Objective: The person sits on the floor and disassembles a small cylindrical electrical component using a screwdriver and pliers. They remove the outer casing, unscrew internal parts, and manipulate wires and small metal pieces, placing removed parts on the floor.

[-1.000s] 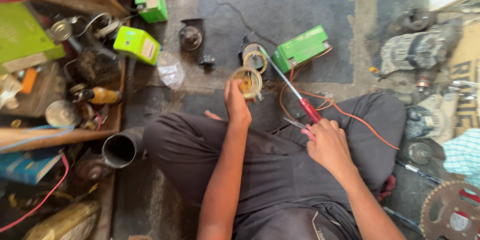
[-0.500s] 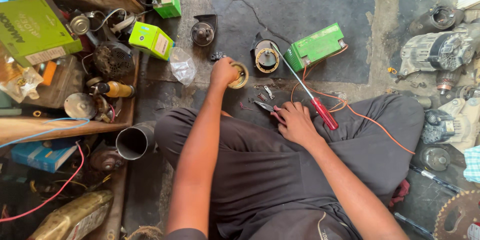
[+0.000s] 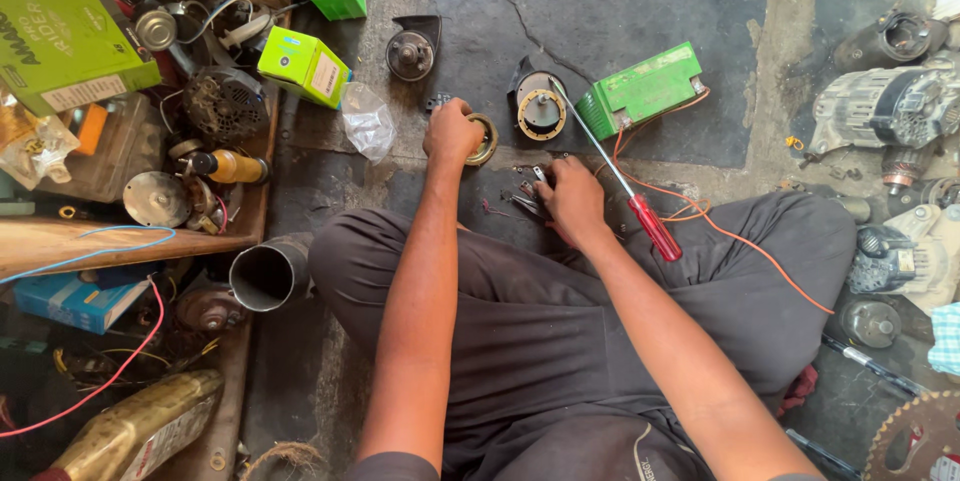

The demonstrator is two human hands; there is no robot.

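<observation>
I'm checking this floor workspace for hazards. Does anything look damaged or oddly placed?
Yes. A crack runs across the dark floor patch above the parts. The red-handled screwdriver lies propped from the person's leg toward the green battery, whose orange wires trail loose over the leg. Small parts lie scattered by the right hand.

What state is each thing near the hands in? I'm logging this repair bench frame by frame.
left hand: closed on the round ring part
round ring part: on the floor, held at its edge
right hand: resting on the small metal bits
small metal bits: scattered loose
red-handled screwdriver: lying on the leg, unheld
round horn body: open, face up
green battery: orange wire attached
</observation>
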